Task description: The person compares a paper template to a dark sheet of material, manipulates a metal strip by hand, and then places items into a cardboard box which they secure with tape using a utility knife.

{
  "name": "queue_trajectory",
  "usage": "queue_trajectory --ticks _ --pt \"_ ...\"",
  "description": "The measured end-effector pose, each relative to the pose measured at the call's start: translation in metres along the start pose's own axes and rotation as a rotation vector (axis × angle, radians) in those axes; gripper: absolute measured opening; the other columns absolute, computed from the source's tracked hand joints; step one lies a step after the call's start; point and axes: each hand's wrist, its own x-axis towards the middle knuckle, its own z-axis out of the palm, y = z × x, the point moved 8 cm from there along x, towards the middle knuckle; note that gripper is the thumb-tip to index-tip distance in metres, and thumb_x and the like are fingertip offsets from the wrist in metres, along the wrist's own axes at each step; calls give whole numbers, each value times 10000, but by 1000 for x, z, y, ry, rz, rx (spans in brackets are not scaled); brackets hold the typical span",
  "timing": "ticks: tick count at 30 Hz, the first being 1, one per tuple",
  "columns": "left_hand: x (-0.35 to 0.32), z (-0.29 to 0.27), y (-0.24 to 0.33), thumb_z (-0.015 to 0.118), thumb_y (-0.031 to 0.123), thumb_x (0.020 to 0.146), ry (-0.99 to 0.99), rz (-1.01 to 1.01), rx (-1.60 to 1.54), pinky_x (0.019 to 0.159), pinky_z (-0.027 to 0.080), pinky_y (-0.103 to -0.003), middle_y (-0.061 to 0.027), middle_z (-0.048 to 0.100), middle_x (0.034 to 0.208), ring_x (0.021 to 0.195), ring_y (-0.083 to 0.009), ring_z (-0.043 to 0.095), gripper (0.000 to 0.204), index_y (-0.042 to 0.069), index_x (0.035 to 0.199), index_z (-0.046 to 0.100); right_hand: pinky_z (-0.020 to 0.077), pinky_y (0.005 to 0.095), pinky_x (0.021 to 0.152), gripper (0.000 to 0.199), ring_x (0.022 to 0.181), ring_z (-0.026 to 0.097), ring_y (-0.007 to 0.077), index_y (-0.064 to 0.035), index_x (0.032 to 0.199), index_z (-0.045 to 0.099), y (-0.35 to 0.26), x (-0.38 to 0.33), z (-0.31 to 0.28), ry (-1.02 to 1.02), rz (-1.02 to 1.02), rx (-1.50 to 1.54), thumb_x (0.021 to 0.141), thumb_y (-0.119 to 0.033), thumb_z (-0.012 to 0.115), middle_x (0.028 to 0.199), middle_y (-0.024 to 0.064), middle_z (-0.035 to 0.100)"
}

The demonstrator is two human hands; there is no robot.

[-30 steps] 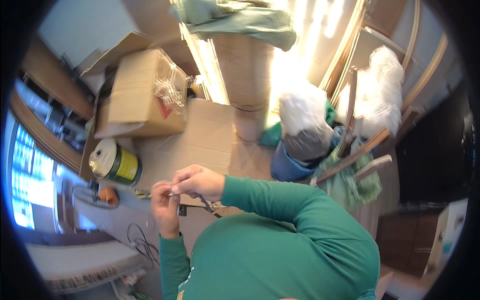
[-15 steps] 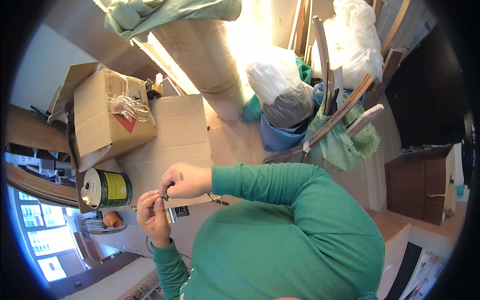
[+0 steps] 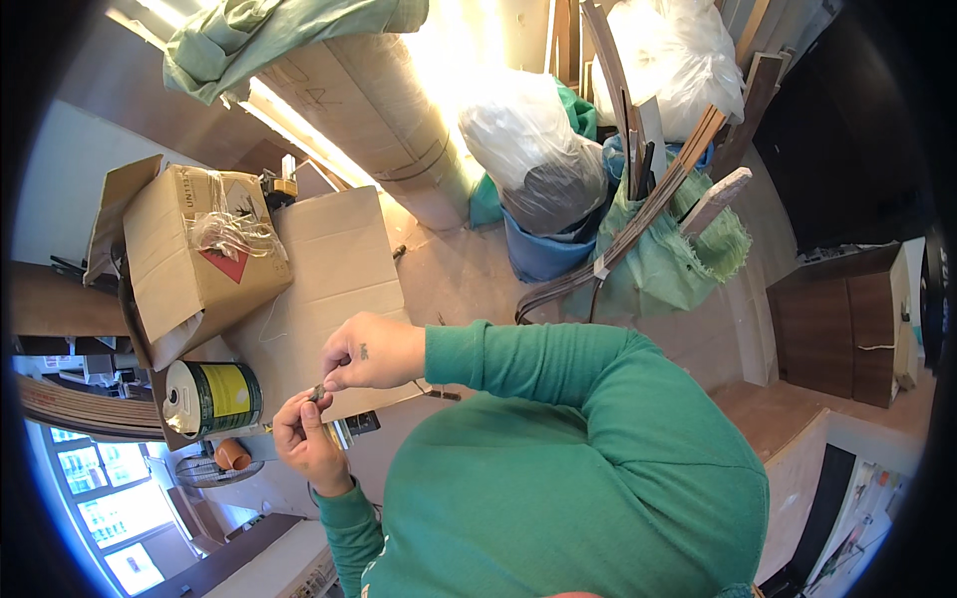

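Note:
My left hand [image 3: 304,439] and my right hand [image 3: 371,352] meet in front of my green-sleeved chest. Both pinch a small dark object [image 3: 317,392] between their fingertips; it is too small to tell what it is. The hands hover over the near edge of a flat cardboard sheet [image 3: 329,259] lying on the floor. A metal tin with a yellow label [image 3: 211,397] lies on its side just left of my left hand. A small black item [image 3: 361,423] lies below the hands.
A cardboard box [image 3: 194,259] with crumpled clear plastic on top stands at the left. Behind are a large cardboard tube [image 3: 389,130], filled plastic bags [image 3: 528,149], a blue bucket [image 3: 543,254] and wooden strips [image 3: 648,189]. An orange cup [image 3: 232,454] sits lower left.
The view has turned and shifted, so the box and tin sit lower left now. My hands have stayed together, still pinching the small object.

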Motion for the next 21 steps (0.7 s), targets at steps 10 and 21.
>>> queue_trajectory --ticks 10,21 --pt "-4 23 2 716 42 911 -147 -102 -72 853 556 -312 -114 661 1082 886 -189 678 477 -40 1348 545 525 331 683 211 732 664 197 -21 945 745 -9 0 7 -57 35 -98 873 -213 698 816 103 714" --pt "-15 -6 13 652 1 944 -46 -54 83 646 497 -235 -58 636 859 722 -110 616 83 -23 1023 662 511 351 713 247 761 636 202 7 941 716 0 4 28 -175 36 -38 914 -237 691 811 120 682"
